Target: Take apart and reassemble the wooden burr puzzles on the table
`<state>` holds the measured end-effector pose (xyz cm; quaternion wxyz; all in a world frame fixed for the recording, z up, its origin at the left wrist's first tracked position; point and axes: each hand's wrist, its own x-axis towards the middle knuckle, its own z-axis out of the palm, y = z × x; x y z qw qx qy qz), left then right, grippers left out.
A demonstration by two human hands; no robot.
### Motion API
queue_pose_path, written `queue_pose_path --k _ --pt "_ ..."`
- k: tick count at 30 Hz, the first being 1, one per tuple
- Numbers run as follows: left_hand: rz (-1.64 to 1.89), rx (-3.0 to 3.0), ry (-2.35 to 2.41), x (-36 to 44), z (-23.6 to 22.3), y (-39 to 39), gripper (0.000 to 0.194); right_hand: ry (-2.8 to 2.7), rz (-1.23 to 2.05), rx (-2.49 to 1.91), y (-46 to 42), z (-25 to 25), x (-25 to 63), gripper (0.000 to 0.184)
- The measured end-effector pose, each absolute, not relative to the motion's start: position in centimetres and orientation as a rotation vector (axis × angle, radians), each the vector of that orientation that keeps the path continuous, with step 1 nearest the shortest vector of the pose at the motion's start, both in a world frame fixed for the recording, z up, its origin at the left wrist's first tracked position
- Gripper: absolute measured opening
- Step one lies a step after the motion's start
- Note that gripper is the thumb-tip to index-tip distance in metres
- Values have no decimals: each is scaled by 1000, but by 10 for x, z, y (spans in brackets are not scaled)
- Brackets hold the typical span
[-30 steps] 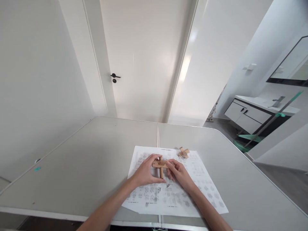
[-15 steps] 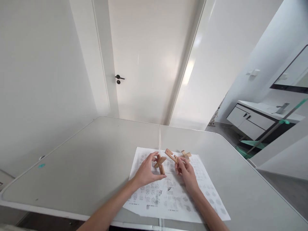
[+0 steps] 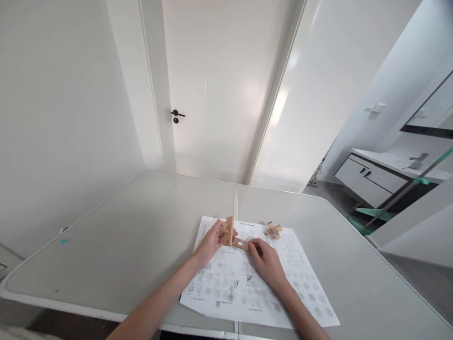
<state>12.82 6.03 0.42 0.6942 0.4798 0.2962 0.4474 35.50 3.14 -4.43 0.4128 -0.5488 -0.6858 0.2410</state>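
My left hand (image 3: 209, 245) is closed around a small cross of wooden puzzle pieces (image 3: 228, 230), held upright over a printed instruction sheet (image 3: 255, 283). My right hand (image 3: 266, 259) pinches a flat wooden bar (image 3: 241, 244) whose far end meets the cross. A second small assembled wooden puzzle (image 3: 273, 230) lies apart on the sheet's far right corner, beyond my right hand.
The sheet lies on a grey folding table (image 3: 134, 226) with a centre seam. Behind the table stands a white door with a black handle (image 3: 175, 114). To the right are a vanity cabinet (image 3: 368, 177) and a green mop (image 3: 368, 212).
My right hand brought the wooden bar from up near the far puzzle down and left to the cross. My left hand shifted the cross slightly farther away and turned it upright.
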Motion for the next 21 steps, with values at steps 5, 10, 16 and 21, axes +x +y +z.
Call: queue_pose_path --k 5,10,16,21 --pt "967 1013 655 129 3 61 67 -1861 449 -1378 31 -47 355 38" --pt "965 971 625 131 -2 63 64 -1844 447 -1352 31 -46 355 32" --pt "898 944 537 133 1 61 60 -1768 425 -1214 25 -35 352 32" --pt "794 975 495 134 6 57 56 -1844 448 -1085 20 -30 352 64"
